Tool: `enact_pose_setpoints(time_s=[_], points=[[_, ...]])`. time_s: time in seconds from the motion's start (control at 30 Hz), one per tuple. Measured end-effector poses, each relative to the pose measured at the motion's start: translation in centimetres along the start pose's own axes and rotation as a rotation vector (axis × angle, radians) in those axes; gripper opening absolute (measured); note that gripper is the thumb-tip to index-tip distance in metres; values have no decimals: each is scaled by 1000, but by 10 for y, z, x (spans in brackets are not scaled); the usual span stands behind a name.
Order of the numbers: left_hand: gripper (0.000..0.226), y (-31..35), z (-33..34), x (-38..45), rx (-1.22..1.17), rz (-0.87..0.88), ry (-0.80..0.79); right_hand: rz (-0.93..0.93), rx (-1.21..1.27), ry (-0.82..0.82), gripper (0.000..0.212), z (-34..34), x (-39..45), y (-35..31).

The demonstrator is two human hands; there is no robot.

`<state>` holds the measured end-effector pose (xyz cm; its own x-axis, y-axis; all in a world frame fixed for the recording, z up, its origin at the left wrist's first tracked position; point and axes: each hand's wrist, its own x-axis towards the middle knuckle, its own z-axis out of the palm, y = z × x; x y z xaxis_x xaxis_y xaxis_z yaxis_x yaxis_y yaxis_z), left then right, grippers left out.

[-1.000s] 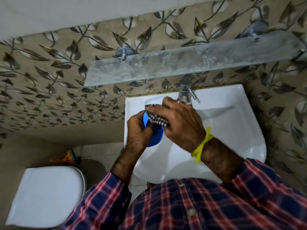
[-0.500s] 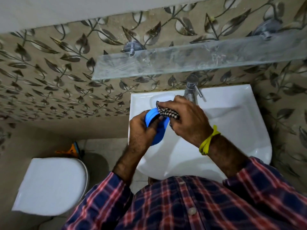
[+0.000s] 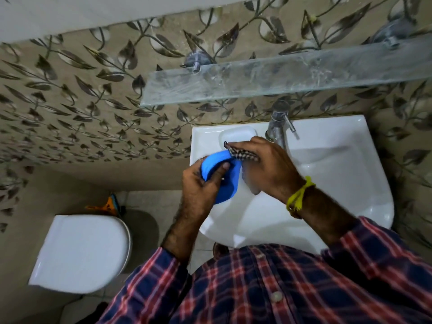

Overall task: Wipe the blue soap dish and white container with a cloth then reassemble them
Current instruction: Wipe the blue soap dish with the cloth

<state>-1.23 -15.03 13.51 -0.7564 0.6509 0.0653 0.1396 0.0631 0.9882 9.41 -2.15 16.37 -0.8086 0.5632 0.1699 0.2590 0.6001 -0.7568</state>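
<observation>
Head view: left hand [image 3: 198,190] clenched round blue soap dish [image 3: 228,183] rim, right hand [image 3: 268,164] pinching checked cloth [image 3: 243,155] against it; dish looks light, rigid, likely slippery, so grip the rim.

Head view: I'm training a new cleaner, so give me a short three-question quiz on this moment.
1. True or false: the left hand holds the blue soap dish.
2. What does the right hand press against the dish? A) sponge B) checked cloth C) brush
3. Fill in: the hands work above the white ____.

Key:
1. True.
2. B, the checked cloth.
3. Sink.
</observation>
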Motion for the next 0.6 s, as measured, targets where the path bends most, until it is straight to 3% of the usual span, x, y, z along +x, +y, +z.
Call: enact_pose_setpoints(time_s=[0.1, 0.33, 0.5, 0.6], points=[[14, 1, -9, 8, -95, -4, 75, -48, 71, 45, 57, 8, -5, -8], [19, 2, 5, 1, -278, -100, 38, -20, 110, 216, 42, 17, 3, -6], [33, 11, 3, 19, 304, -76, -130, -72, -67, 146, 51, 16, -3, -6], [34, 16, 4, 23, 364, -95, -85, -110, -97, 143, 54, 22, -7, -22]])
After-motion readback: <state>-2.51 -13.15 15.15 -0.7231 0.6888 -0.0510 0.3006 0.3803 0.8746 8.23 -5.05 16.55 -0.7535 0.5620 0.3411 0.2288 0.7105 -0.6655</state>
